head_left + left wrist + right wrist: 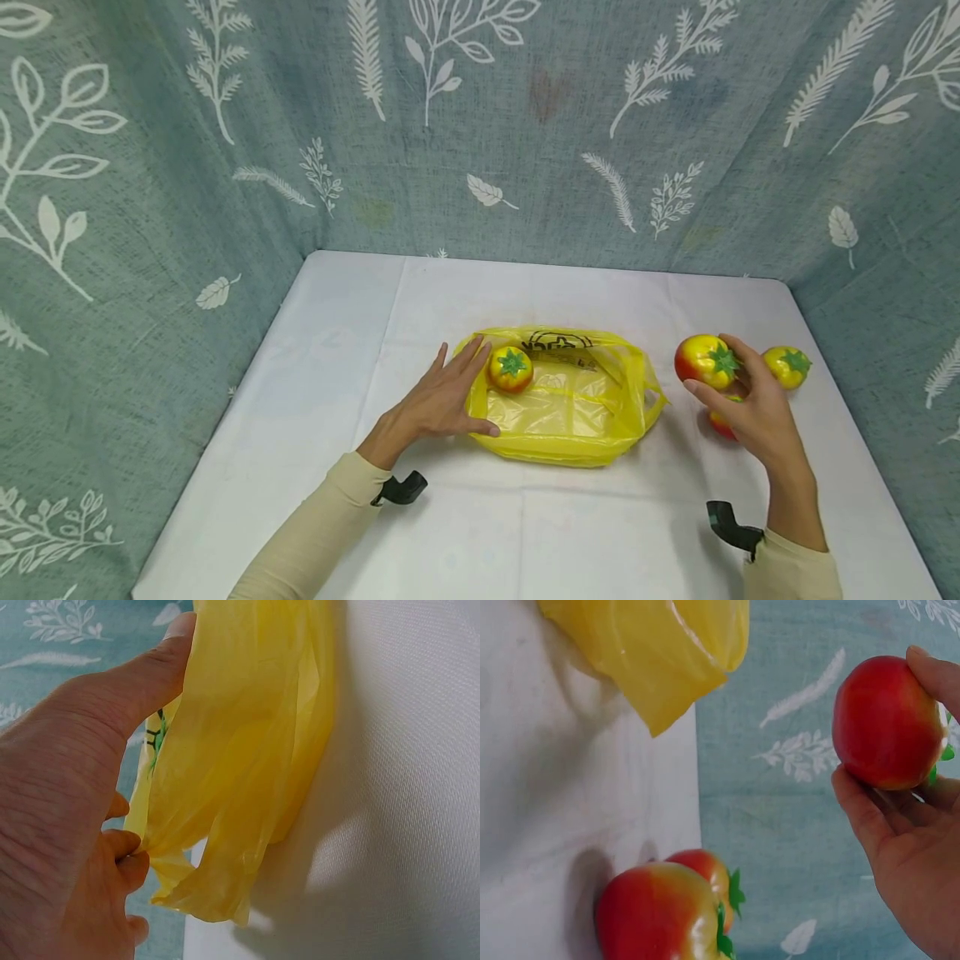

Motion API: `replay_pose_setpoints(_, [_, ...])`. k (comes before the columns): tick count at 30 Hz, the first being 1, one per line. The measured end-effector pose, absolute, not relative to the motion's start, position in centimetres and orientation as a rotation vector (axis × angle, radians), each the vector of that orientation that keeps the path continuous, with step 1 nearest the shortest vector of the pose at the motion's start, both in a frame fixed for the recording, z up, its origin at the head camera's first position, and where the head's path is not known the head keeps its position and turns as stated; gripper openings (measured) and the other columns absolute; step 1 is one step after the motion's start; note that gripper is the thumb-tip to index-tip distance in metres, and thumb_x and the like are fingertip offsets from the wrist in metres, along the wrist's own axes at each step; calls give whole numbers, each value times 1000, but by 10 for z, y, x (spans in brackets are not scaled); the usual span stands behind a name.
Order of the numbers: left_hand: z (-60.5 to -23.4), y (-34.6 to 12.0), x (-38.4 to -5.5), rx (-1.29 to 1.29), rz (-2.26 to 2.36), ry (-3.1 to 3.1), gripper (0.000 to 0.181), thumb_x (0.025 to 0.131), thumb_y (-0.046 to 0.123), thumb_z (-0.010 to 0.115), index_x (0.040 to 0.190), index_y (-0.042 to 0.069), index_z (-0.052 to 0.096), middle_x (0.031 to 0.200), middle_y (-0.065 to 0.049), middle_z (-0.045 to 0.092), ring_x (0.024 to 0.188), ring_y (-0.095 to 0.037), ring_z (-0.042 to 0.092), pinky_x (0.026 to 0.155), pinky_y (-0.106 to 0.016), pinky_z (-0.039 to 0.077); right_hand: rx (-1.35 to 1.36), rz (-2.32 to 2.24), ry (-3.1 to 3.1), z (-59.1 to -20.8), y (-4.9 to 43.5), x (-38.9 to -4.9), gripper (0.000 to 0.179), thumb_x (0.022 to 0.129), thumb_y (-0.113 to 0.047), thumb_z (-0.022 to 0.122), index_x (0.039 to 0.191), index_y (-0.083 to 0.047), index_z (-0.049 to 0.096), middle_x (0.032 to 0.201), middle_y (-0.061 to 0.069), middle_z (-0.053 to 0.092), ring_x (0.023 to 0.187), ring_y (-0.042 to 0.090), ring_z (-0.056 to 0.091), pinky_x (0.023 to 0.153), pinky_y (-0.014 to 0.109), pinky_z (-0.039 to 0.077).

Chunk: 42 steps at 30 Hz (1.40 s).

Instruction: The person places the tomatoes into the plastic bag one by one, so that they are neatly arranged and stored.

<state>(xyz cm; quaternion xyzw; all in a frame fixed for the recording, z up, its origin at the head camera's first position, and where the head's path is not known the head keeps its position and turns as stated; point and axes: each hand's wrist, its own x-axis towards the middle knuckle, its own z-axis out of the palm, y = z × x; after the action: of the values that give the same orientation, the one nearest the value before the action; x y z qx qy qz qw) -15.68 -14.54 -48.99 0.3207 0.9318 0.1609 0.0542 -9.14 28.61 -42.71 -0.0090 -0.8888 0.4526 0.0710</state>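
A yellow plastic bag [577, 450] lies with its mouth facing up, black print on its far inner side. One red-and-yellow toy tomato [511, 370] with a green star-shaped leaf top sits inside at the left. My left hand [442, 400] is spread at the bag's left end, fingers extended over the rim and thumb along the near edge. To the right of the bag, my right hand [757, 400] holds another toy tomato [889, 724] between thumb and fingers, raised above the table. Below that hand, a third tomato [722, 427] is partly hidden.
A further toy tomato [786, 367] lies near the table's right edge, beyond the right hand. White cloth covers the table [480, 533]. A grey-green curtain [480, 167] with white leaf prints surrounds its back and sides.
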Motion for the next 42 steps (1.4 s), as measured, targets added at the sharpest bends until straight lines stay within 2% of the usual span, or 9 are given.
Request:
replay_pose_setpoints(17, [-491, -146, -157, 969, 492, 2827, 133, 72, 78, 72, 164, 9, 5, 169, -13, 2, 155, -23, 12, 122, -55, -3, 82, 1419, -2632, -423, 274, -104, 82, 91, -17, 78, 157, -5, 31, 147, 23, 44, 125, 44, 50, 90, 2, 39])
replay_pose_setpoints(29, [-491, -145, -156, 976, 503, 2815, 133, 72, 77, 73, 164, 9, 5, 169, -14, 2, 155, -23, 8, 122, -55, -3, 159, 1437, -2626, -417, 259, -111, 83, 91, -17, 78, 158, -5, 31, 152, 22, 41, 131, 44, 47, 96, 4, 35])
replay_pose_setpoints(42, [-493, -146, -156, 984, 492, 2835, 134, 71, 78, 73, 164, 8, 6, 169, -14, 3, 155, -23, 11, 122, -56, -1, 210, 1491, -2615, -414, 246, -120, 85, 91, -16, 79, 159, -6, 29, 154, 21, 37, 133, 45, 45, 92, 3, 38])
